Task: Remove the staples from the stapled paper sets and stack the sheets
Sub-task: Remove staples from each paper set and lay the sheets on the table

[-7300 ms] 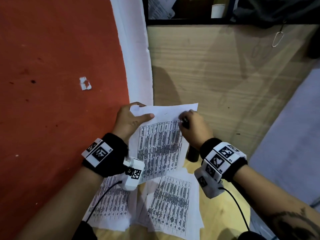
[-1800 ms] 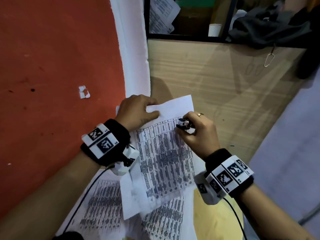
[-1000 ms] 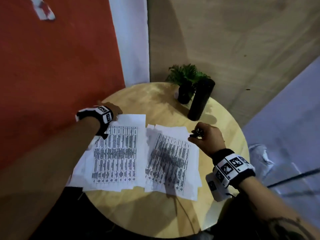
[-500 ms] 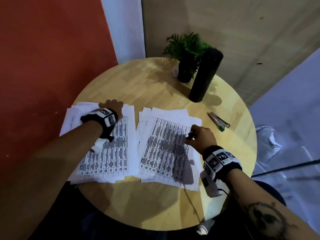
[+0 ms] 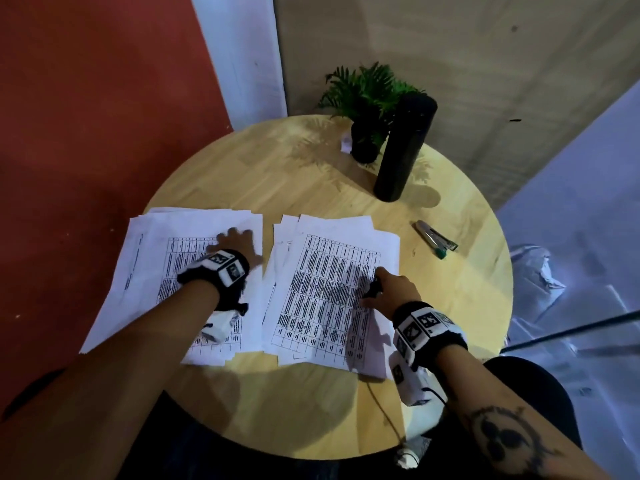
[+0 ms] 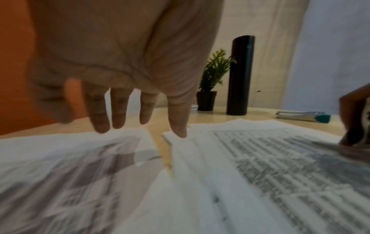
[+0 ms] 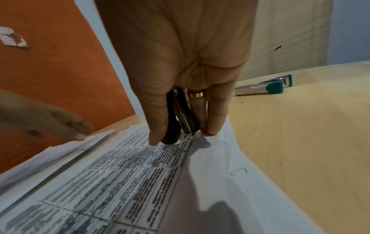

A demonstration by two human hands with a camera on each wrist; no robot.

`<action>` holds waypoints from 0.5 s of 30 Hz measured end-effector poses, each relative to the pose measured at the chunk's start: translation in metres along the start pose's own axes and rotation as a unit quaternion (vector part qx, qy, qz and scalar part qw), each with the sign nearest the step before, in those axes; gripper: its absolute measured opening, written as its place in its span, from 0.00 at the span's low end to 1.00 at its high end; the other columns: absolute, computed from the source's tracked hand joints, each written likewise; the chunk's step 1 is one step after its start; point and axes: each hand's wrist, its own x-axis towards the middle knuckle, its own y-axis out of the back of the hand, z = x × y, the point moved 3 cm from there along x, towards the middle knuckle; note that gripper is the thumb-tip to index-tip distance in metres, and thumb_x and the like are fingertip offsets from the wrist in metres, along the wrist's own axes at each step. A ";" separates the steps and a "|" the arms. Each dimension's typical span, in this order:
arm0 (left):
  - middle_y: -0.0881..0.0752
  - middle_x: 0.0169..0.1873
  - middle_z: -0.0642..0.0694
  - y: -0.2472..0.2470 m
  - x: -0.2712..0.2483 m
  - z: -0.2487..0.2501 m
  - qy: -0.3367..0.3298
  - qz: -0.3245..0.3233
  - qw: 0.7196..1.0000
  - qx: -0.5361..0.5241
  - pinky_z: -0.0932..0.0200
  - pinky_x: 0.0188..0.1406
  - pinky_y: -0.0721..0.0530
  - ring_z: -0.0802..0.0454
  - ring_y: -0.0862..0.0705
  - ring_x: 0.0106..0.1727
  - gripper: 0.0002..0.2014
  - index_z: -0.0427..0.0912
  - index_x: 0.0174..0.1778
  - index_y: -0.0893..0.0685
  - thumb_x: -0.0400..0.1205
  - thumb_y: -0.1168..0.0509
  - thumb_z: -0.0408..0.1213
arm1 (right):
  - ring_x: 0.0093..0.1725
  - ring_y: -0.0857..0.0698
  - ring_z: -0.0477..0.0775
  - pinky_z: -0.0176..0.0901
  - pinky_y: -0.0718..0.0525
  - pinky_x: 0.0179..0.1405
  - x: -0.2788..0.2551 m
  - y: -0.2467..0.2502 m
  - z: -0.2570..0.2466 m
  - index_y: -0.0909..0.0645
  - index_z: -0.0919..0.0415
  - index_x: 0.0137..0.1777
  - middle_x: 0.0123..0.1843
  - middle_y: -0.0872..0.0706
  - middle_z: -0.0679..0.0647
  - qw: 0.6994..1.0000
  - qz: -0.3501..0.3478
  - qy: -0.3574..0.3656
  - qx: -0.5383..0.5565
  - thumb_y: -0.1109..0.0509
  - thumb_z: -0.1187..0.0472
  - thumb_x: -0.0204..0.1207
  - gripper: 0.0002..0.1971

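Paper is what you are handling: thin white printed sheets, light, limp and slick against each other, so they slide and fan at a nudge and tear at a stapled corner if yanked. You have two piles on the round pale wooden tabletop (image 5: 311,403): the left pile of printed sheets (image 5: 152,271) and the right pile of printed sheets (image 5: 322,292), just beside each other with a strip of wood between. Take a set by a corner or an edge margin, pinching flat, and hold the pile down with the other palm.

Your left hand (image 5: 235,242) lies spread on the left pile, fingers straight, holding nothing. Your right hand (image 5: 393,289) is curled around a small black staple remover (image 7: 178,120), its fingertips touching the right pile near its right edge. A silver stapler with a green tip (image 5: 437,240) lies apart on the wood, and a tall black cylinder (image 5: 403,147) stands by a small potted fern (image 5: 367,98).

Compared with a couple of seconds ago, you no longer hold a sheet up between both hands; the paper is down on the piles and your hands have parted, one to each.
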 end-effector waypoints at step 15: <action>0.31 0.76 0.36 -0.025 0.007 0.081 0.039 -0.028 0.969 -0.241 0.46 0.71 0.26 0.38 0.31 0.77 0.54 0.33 0.78 0.43 0.63 0.18 0.45 | 0.54 0.18 0.64 0.44 0.27 0.41 0.001 -0.004 0.003 0.31 0.59 0.56 0.55 0.17 0.63 1.000 -0.009 -0.002 -0.013 0.26 0.49 0.71 0.22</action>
